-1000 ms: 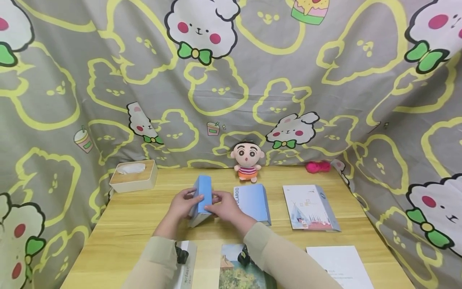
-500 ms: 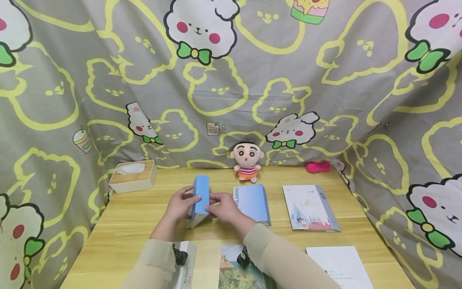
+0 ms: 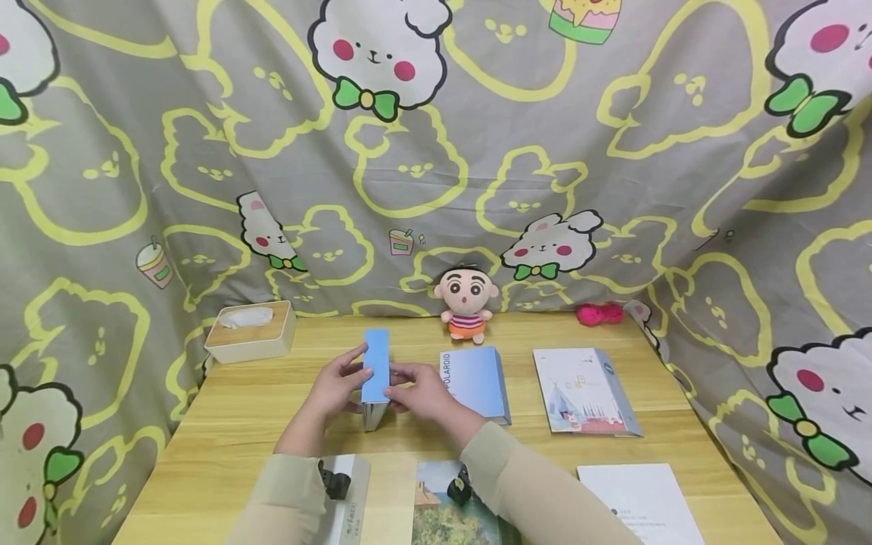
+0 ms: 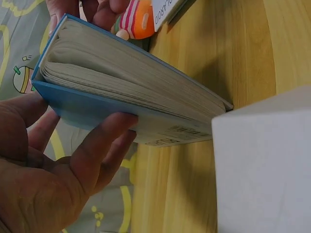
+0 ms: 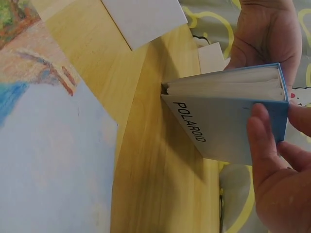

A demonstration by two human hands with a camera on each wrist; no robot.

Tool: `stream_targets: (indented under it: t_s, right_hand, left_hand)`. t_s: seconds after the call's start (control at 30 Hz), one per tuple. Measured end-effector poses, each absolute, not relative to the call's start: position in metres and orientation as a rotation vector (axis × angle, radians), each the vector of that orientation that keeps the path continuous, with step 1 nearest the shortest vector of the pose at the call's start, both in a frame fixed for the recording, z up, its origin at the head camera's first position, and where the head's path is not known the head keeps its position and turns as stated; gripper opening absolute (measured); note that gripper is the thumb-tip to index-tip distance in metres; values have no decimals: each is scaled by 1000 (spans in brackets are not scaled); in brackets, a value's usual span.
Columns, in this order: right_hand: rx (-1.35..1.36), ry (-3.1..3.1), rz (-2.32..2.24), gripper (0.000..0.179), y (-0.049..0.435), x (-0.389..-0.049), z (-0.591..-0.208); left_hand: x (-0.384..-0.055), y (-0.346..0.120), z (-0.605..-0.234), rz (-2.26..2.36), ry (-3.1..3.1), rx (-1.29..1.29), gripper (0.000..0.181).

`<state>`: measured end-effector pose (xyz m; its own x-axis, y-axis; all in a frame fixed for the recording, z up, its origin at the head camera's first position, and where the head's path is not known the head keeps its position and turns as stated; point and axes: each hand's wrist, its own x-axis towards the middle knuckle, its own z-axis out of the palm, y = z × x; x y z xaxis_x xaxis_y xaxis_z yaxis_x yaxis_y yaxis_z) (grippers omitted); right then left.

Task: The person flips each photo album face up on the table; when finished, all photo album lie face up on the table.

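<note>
A blue photo album point(image 3: 377, 367) stands spine up on the table between both hands. My left hand point(image 3: 337, 387) holds it from the left, its thumb near the spine and its fingers along that cover. From the other side my right hand point(image 3: 425, 390) grips the album, thumb at the spine edge. In the left wrist view the album's pages point(image 4: 112, 68) show between the two covers, slightly fanned. POLAROID is printed on the cover point(image 5: 209, 124) facing the right wrist camera. Just right of the right hand lies a second blue POLAROID album point(image 3: 477, 382).
A white illustrated book point(image 3: 579, 390) lies farther right. Along the front are a white box point(image 3: 350, 507), a book with a painted landscape point(image 3: 450, 507) and a white book point(image 3: 640, 503). A tissue box point(image 3: 252, 333), a plush doll point(image 3: 466, 306) and a pink item point(image 3: 599, 314) stand behind.
The held album has shifted slightly left and turned more upright. Its covers, spread wider at the bottom before, now sit closer together. Both hands have stayed on it.
</note>
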<state>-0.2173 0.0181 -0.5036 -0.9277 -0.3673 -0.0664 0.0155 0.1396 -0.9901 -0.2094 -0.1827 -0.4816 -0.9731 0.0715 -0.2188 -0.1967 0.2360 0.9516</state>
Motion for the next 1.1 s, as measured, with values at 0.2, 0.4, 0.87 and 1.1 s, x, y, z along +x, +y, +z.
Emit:
stream_targets:
  t_s: [0.2, 0.4, 0.87, 1.1]
  right_hand:
    - [-408, 2176, -1823, 51, 14, -210, -507]
    - [-401, 2177, -1832, 51, 15, -210, -504]
    - [-379, 2091, -1847, 44, 15, -210, -508]
    - [-349, 2076, -1749, 46, 14, -212, -515]
  left_hand:
    - [-207, -186, -480, 1798, 2285, -163, 58]
    - [-210, -186, -476, 1809, 2293, -166, 55]
    - [-213, -183, -476, 1842, 2263, -241, 57]
    - [-215, -178, -477, 1803, 2371, -300, 59]
